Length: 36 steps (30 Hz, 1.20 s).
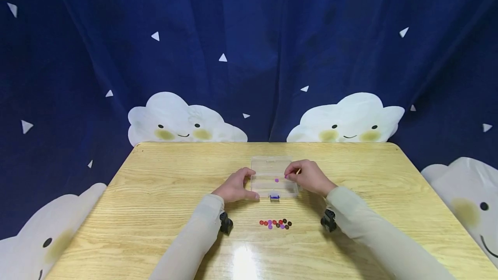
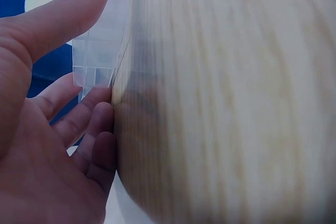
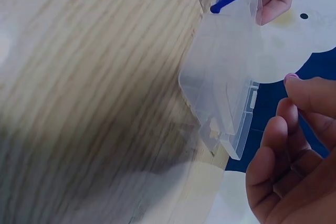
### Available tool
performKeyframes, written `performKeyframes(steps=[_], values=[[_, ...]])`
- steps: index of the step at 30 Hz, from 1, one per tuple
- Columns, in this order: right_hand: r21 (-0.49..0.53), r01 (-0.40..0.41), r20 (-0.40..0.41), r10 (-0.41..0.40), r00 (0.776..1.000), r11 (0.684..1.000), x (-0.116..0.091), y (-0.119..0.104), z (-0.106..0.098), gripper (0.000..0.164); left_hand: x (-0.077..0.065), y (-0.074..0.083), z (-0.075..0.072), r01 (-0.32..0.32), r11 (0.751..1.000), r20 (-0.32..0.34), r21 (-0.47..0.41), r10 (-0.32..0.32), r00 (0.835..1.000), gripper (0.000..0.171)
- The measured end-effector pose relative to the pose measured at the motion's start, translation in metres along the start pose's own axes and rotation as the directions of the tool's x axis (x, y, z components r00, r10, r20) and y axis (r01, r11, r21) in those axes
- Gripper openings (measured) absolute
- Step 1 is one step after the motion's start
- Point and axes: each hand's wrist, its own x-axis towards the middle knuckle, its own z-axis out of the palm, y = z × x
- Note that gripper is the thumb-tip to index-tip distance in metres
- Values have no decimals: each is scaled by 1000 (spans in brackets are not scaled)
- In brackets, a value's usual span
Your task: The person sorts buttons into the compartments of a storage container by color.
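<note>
A clear plastic box [image 1: 261,190] with its lid [image 1: 271,165] raised at the back sits on the table, a blue latch [image 1: 274,197] at its front. My left hand [image 1: 235,187] holds the box's left end, thumb at the front corner and fingers toward the back. Above the right part of the box, my right hand [image 1: 310,178] pinches a small pinkish-purple button [image 3: 290,77] between thumb and fingertips. Another purple button [image 1: 276,180] shows inside the box. In the left wrist view, the box's end wall [image 2: 93,74] lies between thumb and fingers.
Several small red, purple and dark buttons [image 1: 274,222] lie loosely grouped on the wooden table [image 1: 163,193] in front of the box. A dark blue curtain [image 1: 249,33] with white cloud shapes hangs behind the table's far edge.
</note>
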Motion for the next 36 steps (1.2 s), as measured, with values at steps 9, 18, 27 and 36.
performKeyframes(steps=[9,18,27,36], values=[[-29,34,-15,-34,999,999,13,1,3,11,-1,1,-1,-4,1000,0,1,4,1000,79],[-72,45,-1,-45,999,996,22,-10,9,11,1,2,-1,-4,1000,2,-7,4,1000,79],[-107,24,21,-21,1000,994,28,-13,22,10,1,-1,-1,-15,1000,-7,-6,15,1000,77],[-118,7,31,-3,1000,993,30,-10,28,9,0,-2,0,-8,1000,-9,-13,8,1000,78]])
